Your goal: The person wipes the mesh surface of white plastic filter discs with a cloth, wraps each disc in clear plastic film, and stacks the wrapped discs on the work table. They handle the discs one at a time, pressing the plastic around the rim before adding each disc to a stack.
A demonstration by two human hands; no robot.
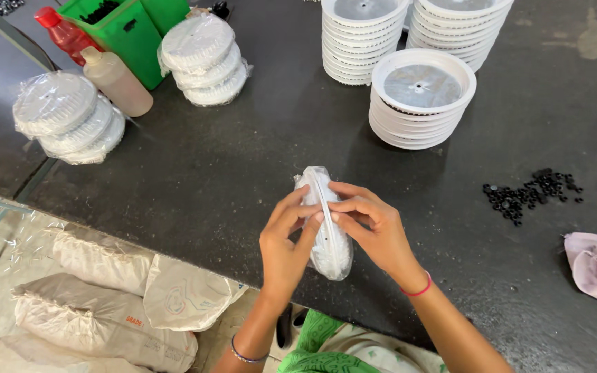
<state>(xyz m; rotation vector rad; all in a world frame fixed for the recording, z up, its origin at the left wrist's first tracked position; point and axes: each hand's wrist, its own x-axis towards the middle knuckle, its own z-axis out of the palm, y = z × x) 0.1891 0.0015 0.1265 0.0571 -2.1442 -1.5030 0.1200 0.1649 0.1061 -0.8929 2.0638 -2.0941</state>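
I see both hands meeting above the near edge of the dark table [243, 159]. The left hand [286, 245] and right hand [371, 231] pinch 1 white disc in a clear bag [327, 238], held on edge between their fingertips. Far right stand 3 stacks of white discs [419, 103]; small black beads [533, 193] lie right.

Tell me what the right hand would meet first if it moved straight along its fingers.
The right hand points left: first the clear-wrapped white plastic disc it holds, then the left hand.
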